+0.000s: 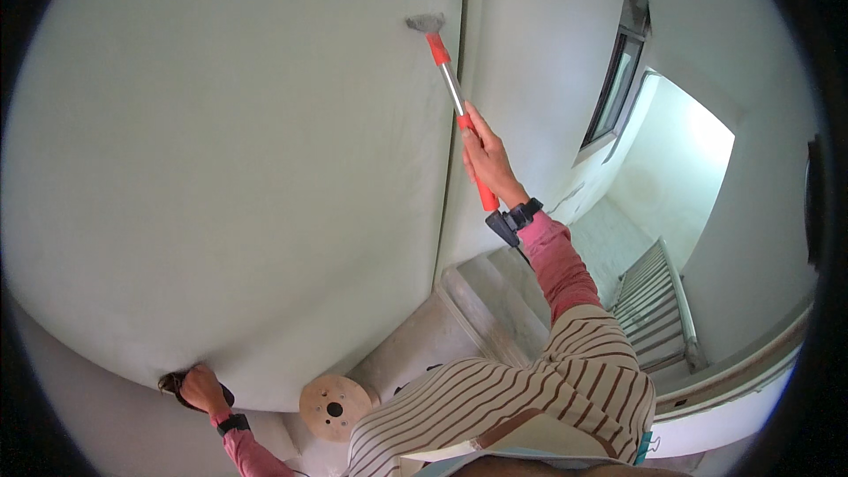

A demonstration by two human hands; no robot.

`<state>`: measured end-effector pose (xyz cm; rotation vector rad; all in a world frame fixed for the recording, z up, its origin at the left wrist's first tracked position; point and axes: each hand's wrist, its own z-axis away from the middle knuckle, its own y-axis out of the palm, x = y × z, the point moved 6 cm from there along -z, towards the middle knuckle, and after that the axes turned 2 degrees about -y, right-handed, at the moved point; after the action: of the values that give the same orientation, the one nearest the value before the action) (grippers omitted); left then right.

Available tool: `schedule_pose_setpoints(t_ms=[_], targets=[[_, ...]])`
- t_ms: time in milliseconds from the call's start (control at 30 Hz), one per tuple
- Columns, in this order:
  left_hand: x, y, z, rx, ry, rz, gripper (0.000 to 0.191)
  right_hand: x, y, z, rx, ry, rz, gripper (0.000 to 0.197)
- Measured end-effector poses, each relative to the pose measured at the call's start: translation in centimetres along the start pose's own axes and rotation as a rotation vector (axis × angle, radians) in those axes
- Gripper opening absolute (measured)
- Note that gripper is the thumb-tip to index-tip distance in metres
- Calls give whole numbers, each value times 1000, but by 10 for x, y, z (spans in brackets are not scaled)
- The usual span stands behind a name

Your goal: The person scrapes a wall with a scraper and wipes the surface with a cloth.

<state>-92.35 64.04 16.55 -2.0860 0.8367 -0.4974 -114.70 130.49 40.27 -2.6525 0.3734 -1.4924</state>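
Note:
My right hand [487,154] grips the red handle of a long-handled scraper [453,85], which has a bare metal shaft. Its flat, dusty grey head [426,22] is at the pale wall [252,146], close to the vertical corner line. At lower left, my left hand [201,389] is closed around a dark brown and black object [173,382] by the lower edge of that wall. My fingers cover much of this object, so its kind is unclear. Both wrists wear black bands, and a black device with a cable [503,228] hangs at the right one.
A round wooden disc with holes [318,404], like a cable spool's end, stands by the wall's foot. Dusty steps [490,305] descend at right beside a metal railing [656,305]. A dark-framed window [619,83] is set in the right wall.

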Motion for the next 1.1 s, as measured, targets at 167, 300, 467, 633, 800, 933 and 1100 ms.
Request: schedule_pose_setpoints(t_ms=[167, 300, 467, 633, 800, 933, 1100], targets=[[8, 3, 3, -56, 85, -47, 35, 21, 1, -19, -7, -33, -24, 53], [-4, -11, -1, -90, 43, -20, 33, 17, -14, -13, 17, -14, 54, 53], [12, 10, 5, -62, -32, 33, 33, 54, -15, -40, 22, -44, 43, 52], [7, 8, 2, -60, -36, 22, 33, 48, -21, -33, 43, -53, 131, 52], [6, 7, 4, -71, -26, 86, 34, 84, -30, -69, 22, -69, 31, 53], [7, 7, 0, -97, -3, 63, 35, 97, -32, -74, 13, -50, 65, 53], [6, -1, 1, -74, -36, 6, 34, 106, -40, -84, 29, -78, 91, 52]])
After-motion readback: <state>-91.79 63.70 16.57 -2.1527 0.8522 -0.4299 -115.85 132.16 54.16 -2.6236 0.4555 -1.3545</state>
